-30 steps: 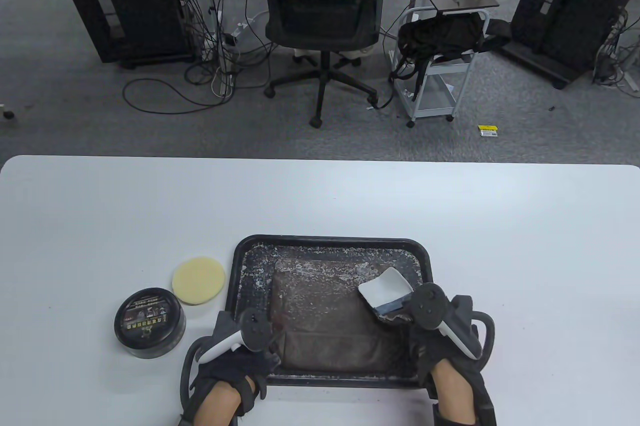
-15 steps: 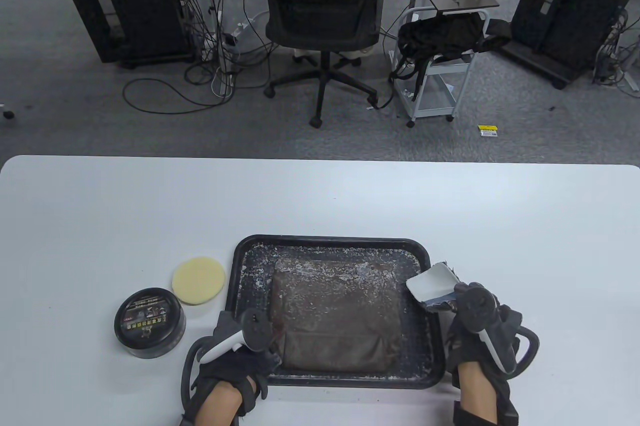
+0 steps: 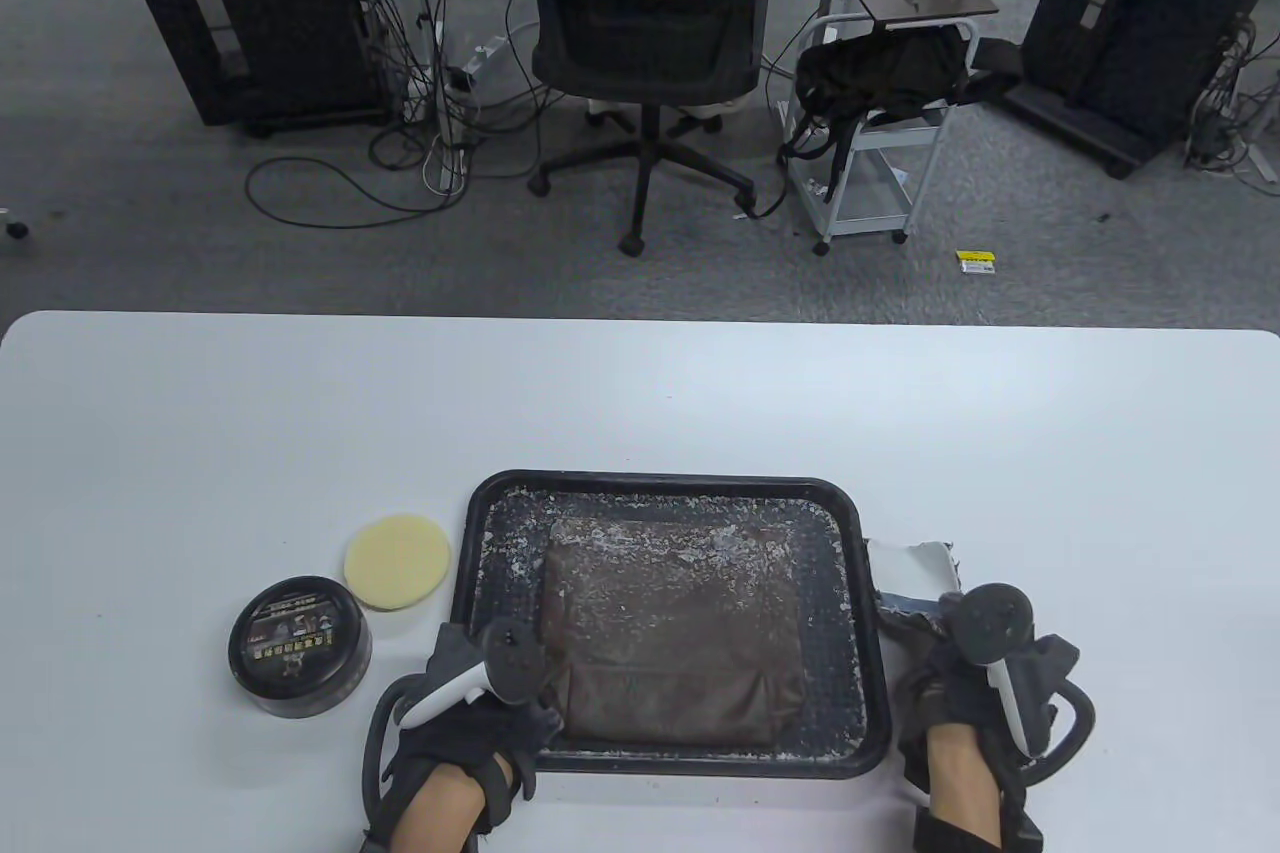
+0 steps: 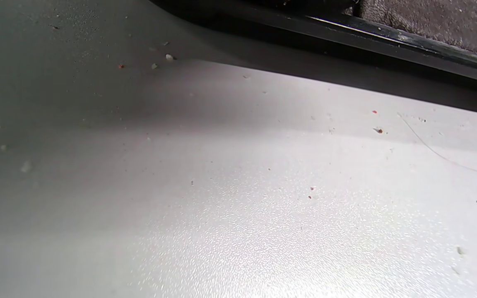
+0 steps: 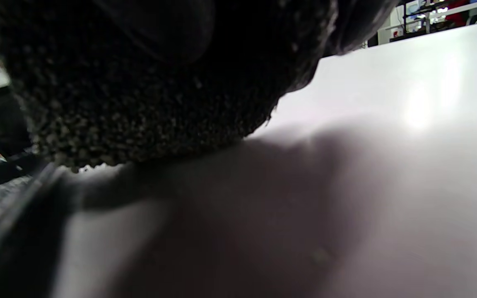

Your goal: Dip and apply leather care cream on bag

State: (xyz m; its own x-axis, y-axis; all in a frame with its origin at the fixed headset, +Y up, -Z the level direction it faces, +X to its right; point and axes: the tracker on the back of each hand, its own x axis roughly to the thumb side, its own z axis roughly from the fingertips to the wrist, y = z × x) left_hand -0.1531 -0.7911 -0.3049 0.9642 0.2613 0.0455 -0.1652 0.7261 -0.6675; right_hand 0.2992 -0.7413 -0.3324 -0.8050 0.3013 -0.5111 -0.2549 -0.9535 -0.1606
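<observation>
From above, I see a white table with a black tray near its front edge, and a brown leather bag lying flat inside the tray, speckled with pale flecks. To the left of the tray, well apart from the bag, sits a round black tin of cream with its lid on, and just behind it a yellow sponge. My left hand rests at the tray's front left corner; its fingers are hidden under the tracker, so I cannot tell whether they are curled or straight, though they seem to steady the rim. My right hand is on the table just right of the tray, and a white sheet with a torn edge pokes out from under it; the fingers appear to pinch that sheet, but the tracker covers them, so I cannot be sure. The right wrist view shows only dark glove fabric and bare table. As I judge it, the cream work has not begun: the tin looks closed and the sponge untouched. The risks I see are these: the sheet, set down so near the tray, could catch under the rim or be dragged back in; reaching across for the tin could nudge the tray and shift the bag; and opening the tin one-handed could send it skidding on the smooth table.
</observation>
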